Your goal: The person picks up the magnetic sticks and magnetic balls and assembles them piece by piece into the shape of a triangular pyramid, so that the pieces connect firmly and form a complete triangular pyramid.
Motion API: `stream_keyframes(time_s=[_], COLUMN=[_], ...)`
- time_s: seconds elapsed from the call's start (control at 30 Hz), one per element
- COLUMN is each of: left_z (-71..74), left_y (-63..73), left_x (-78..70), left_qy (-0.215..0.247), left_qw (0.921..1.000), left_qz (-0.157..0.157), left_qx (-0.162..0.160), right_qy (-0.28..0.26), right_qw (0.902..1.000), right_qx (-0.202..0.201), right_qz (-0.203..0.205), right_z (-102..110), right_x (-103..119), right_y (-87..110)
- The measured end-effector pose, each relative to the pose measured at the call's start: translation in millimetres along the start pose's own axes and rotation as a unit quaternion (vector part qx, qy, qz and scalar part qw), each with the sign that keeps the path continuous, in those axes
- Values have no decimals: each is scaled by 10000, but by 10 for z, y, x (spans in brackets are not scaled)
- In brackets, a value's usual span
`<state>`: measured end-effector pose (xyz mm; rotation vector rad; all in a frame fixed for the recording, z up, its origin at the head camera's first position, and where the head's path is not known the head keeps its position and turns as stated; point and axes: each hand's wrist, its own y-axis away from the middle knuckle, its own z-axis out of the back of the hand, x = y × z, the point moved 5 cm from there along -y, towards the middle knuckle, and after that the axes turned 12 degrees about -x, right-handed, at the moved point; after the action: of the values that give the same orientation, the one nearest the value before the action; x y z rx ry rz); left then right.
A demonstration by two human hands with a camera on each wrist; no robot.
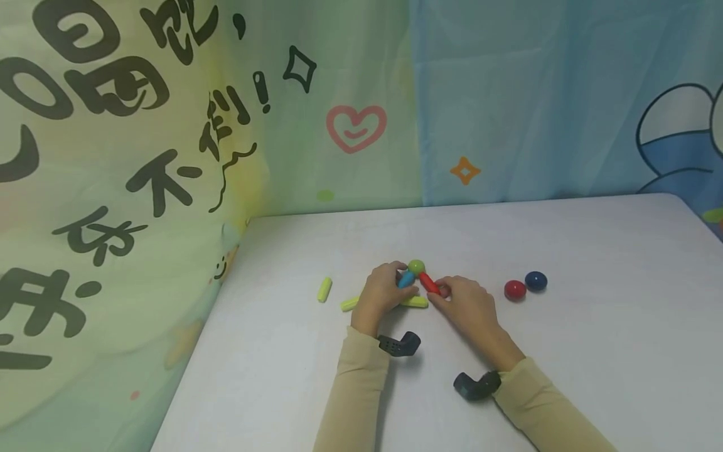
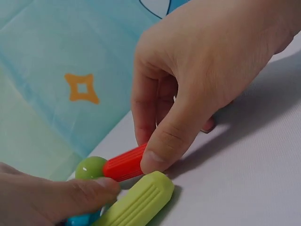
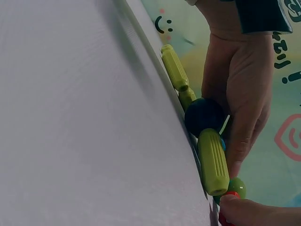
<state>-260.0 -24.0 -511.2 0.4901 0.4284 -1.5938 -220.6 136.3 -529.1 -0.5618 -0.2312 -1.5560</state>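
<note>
My right hand (image 1: 467, 306) pinches a ribbed red rod (image 2: 126, 163) between thumb and fingers. The rod's far end meets a small green ball (image 1: 416, 267). On the other side, my left hand (image 1: 384, 290) grips a blue rod (image 1: 406, 279), which also reaches up to the green ball and is partly covered by the fingers. Just under both hands lies a yellow-green rod (image 2: 136, 202). In the right wrist view its end leads to a dark blue ball (image 3: 204, 117), beside my left hand, with another yellow-green rod (image 3: 187, 98) behind.
A separate yellow-green rod (image 1: 324, 289) lies left of my left hand. To the right of my right hand, a red ball (image 1: 515, 290) and a dark blue ball (image 1: 536, 281) sit side by side on the white table (image 1: 271, 376). Printed cloth (image 1: 350, 75) hangs behind and at the left.
</note>
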Motion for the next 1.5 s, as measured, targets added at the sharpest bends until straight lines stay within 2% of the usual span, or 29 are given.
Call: stream_keyframes(time_s=[0.2, 0.3, 0.4, 0.53, 0.67, 0.8, 0.9, 1.0, 1.07, 1.27, 1.33, 1.5], left_z=[39, 52, 59, 87, 144, 157, 150, 151, 151, 124, 106, 53], left_y=[-7, -7, -4, 6, 25, 48, 67, 84, 98, 125, 127, 117], left_x=[-4, 4, 9, 0, 8, 25, 33, 32, 22, -3, -9, -44], left_qy=[-72, -113, -90, 4, 257, 370, 239, 55, 5, -95, -188, -343], left_qw=[9999, 9997, 9996, 9997, 9994, 9957, 9911, 9882, 9875, 9893, 9901, 9896], left_qz=[93, 161, 224, 171, -7, -448, -727, -871, -903, -819, -791, -956], left_qx=[99, 148, 169, 172, 238, 720, 1093, 1256, 1291, 1200, 1142, 1024], right_qy=[-110, -203, -43, 492, 640, 615, 618, 566, 551, 607, 478, 172], right_qw=[9999, 9998, 9998, 9985, 9959, 9930, 9932, 9943, 9946, 9902, 9894, 9860], right_qx=[-46, 13, 58, 106, 544, 929, 918, 850, 847, 1254, 1373, 1655], right_qz=[34, 80, 169, 230, 326, 402, 375, 295, 249, 49, -21, -104], right_z=[3, 73, 270, 610, 769, 778, 778, 786, 793, 754, 709, 536], right_x=[-38, -84, -171, -357, -475, -486, -487, -515, -541, -577, -536, -341], right_y=[-34, -72, -125, -166, -155, -134, -138, -150, -161, -154, -142, -110])
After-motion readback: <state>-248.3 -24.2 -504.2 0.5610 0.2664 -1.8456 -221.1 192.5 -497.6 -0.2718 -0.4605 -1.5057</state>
